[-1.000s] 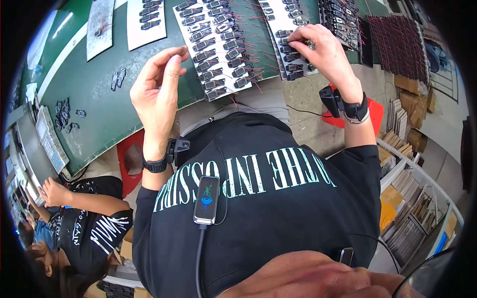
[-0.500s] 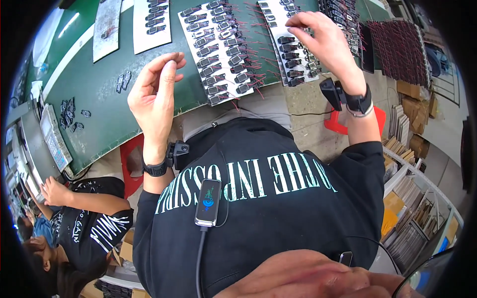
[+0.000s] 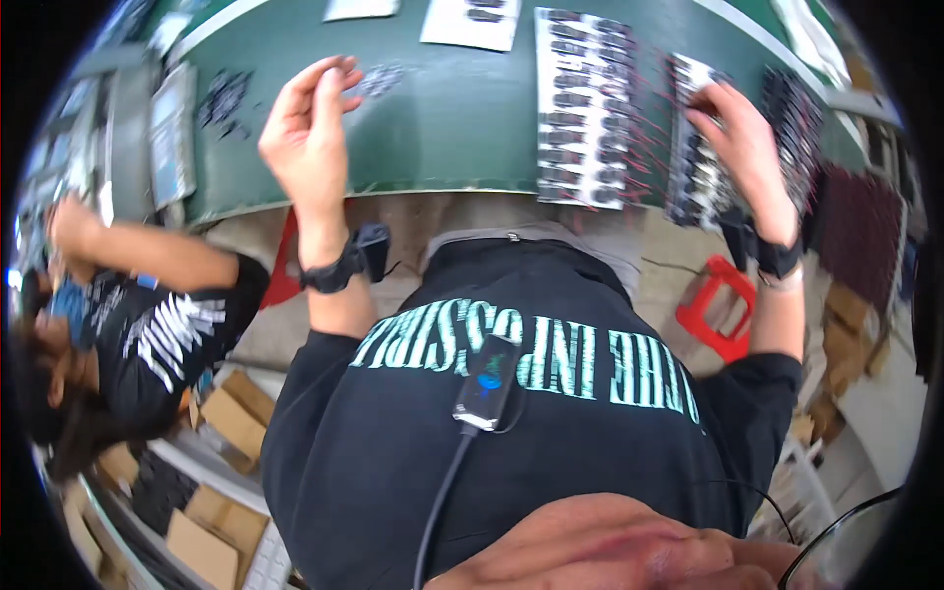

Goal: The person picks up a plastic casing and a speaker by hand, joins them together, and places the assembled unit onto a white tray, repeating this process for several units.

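Two bare hands work at one table. The left hand [image 3: 313, 147] is half open, fingers loosely curled toward the thumb, with nothing visible in its grasp, beside one of two loose clusters of small dark parts [image 3: 382, 81]. The right hand [image 3: 749, 147] has its fingers bent down over a narrow white board [image 3: 685, 71] bearing small dark modules; motion blur hides whether it pinches one.

Left of that board lies a long, flat, rectangular white board [image 3: 543, 108] with two columns of blocky black modules [image 3: 570, 128], thin red wires fanning from its right edge. Two more white boards, cut off by the view, lie farther off; a densely packed dark rack, probably more modules, stands to the right.

The tabletop [image 3: 462, 128] is smooth dark green with a curved-looking edge. Below are one red plastic stool [image 3: 700, 313], brown cardboard boxes [image 3: 236, 418] and, at left, one co-worker in black [image 3: 147, 334].
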A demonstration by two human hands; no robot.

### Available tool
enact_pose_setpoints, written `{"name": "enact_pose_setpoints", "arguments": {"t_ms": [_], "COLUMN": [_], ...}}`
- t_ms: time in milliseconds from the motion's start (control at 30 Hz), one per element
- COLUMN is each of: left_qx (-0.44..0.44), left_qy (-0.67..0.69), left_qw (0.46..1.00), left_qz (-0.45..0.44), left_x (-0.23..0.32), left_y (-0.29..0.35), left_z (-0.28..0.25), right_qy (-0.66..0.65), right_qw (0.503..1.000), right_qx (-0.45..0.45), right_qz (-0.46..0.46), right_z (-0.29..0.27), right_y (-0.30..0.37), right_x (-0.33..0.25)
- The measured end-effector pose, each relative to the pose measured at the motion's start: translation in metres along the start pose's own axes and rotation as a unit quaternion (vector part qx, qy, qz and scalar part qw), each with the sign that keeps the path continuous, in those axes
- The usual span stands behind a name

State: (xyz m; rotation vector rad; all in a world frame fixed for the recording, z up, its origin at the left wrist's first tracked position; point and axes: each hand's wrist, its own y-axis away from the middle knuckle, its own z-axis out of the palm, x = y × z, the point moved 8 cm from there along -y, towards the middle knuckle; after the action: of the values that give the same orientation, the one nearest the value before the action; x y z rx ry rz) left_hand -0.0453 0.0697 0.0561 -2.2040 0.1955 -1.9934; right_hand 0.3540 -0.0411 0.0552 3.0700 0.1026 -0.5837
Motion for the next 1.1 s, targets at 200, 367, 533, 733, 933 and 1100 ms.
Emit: {"name": "enact_pose_setpoints", "arguments": {"t_ms": [200, 367, 533, 733, 933, 1100], "left_qx": [0.011, -0.080, -0.117, -0.149, -0.171, -0.242], "left_qy": [-0.176, -0.414, -0.525, -0.516, -0.161, 0.025], "left_qw": [0.984, 0.897, 0.808, 0.817, 0.968, 0.961], "left_qz": [-0.003, 0.136, 0.240, 0.212, -0.092, -0.129], "left_x": [-0.011, 0.001, -0.005, 0.010, -0.022, -0.012], "left_y": [-0.002, 0.007, 0.004, 0.004, -0.002, -0.038], "left_z": [-0.026, 0.009, 0.045, 0.051, 0.040, 0.072], "right_qy": [-0.053, -0.063, -0.006, 0.038, -0.023, -0.095], "right_qw": [0.998, 0.997, 1.000, 0.995, 1.000, 0.993], "right_qx": [-0.018, -0.016, 0.007, 0.047, -0.003, 0.008], "right_qz": [0.034, 0.050, 0.024, -0.074, 0.014, 0.070], "right_z": [0.005, 0.005, 0.010, -0.008, -0.005, -0.042], "right_y": [0.001, 0.005, 0.011, 0.007, -0.001, -0.059], "right_x": [-0.002, 0.000, 0.008, -0.021, -0.016, -0.059]}}
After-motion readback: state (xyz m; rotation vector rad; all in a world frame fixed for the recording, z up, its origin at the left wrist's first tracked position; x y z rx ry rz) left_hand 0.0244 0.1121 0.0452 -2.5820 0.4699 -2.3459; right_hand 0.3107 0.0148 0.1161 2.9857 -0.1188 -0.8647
